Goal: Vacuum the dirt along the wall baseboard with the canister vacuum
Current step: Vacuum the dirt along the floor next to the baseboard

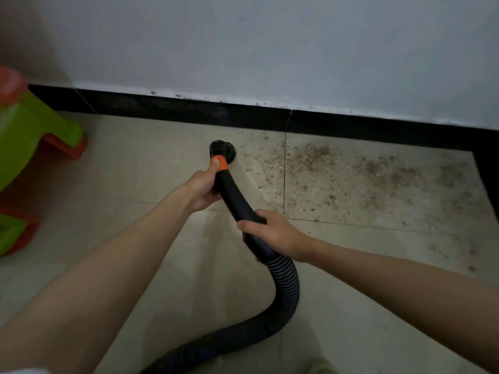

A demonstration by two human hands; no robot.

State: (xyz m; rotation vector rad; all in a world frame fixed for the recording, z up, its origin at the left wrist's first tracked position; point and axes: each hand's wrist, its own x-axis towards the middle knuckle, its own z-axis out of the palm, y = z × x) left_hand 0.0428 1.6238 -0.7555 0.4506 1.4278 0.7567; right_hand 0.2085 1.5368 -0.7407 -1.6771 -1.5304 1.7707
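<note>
**Both hands on the vacuum wand at the baseboard**

The left hand [202,190] grips the black wand [234,197] behind its orange collar [220,162]; the right hand [272,233] holds it above the ribbed hose [286,287]. The round nozzle [222,149] sits on the tile floor [140,168] near the black baseboard [189,109], just beside scattered dirt [351,179].

Tiled floor [151,163], scattered dirt [351,179], round nozzle [222,149], green stool [29,141]

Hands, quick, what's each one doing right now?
Left hand: grips the wand near its orange collar.
Right hand: grips the wand's lower end.
</note>
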